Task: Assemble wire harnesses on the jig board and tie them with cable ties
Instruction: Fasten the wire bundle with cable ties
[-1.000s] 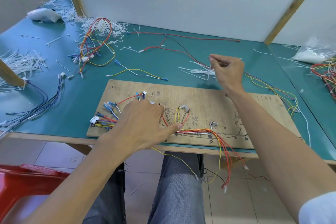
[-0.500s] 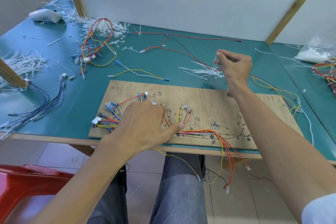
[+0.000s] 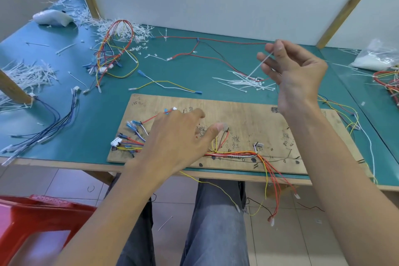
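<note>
A wooden jig board (image 3: pixel 244 114) lies at the table's front edge with a harness of red, yellow and white wires (image 3: pixel 235 154) laid along its lower part; several ends hang off the front. My left hand (image 3: pixel 179 136) rests over the wires on the board's left half, fingers spread. My right hand (image 3: pixel 295 69) is raised above the board's upper right and pinches one white cable tie (image 3: pixel 262 63) between thumb and fingers. A loose pile of white cable ties (image 3: pixel 244 82) lies on the green table just behind the board.
A coiled multicolour harness (image 3: pixel 114 49) and cut tie scraps sit at the back left. Blue wires (image 3: pixel 54 123) lie at the left, more harnesses (image 3: pixel 388 84) and a plastic bag (image 3: pixel 375 56) at the right. A red stool (image 3: pixel 38 222) stands lower left.
My right hand has lifted from the cable tie pile with one tie and moved right and toward me. My left hand has stayed on the board, its thumb shifting slightly.
</note>
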Action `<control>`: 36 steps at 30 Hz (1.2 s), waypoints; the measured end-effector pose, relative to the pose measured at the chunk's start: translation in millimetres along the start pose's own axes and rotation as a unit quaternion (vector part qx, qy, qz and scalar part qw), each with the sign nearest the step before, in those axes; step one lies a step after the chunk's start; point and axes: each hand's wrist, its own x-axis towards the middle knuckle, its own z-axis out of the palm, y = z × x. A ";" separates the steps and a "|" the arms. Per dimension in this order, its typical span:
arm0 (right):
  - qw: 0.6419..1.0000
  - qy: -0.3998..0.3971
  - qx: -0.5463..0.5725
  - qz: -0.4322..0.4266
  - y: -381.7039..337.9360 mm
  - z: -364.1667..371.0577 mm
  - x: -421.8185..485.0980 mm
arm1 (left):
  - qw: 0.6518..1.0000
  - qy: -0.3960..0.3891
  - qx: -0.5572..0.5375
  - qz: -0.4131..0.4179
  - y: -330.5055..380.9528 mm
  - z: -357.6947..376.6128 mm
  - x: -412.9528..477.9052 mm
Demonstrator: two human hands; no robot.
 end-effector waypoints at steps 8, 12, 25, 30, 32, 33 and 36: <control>0.992 -0.027 0.092 0.085 -14.1 8.0 -95.2 | 0.933 0.105 -0.345 -0.012 26.3 -3.4 1.3; 0.988 -0.009 0.121 0.091 -10.7 -2.4 -112.8 | 0.905 0.100 -0.413 0.019 24.6 -0.6 -10.6; 0.938 -0.241 -0.249 -0.001 -4.3 -42.7 -135.5 | 0.946 -0.025 -0.307 0.100 2.7 -54.7 3.0; 0.847 -0.433 -0.305 0.053 -23.9 -46.4 -122.5 | 0.965 -0.073 -0.172 0.182 8.9 -66.3 7.8; 0.835 -0.466 -0.282 0.081 -28.9 -47.6 -119.8 | 0.961 -0.099 -0.161 0.202 9.3 -69.2 8.3; 0.834 -0.477 -0.261 0.096 -29.7 -47.6 -120.4 | 0.959 -0.111 -0.157 0.209 9.6 -69.9 8.0; 0.847 -0.473 -0.191 0.151 -27.5 -48.6 -123.1 | 0.955 -0.123 -0.165 0.213 8.5 -70.6 6.5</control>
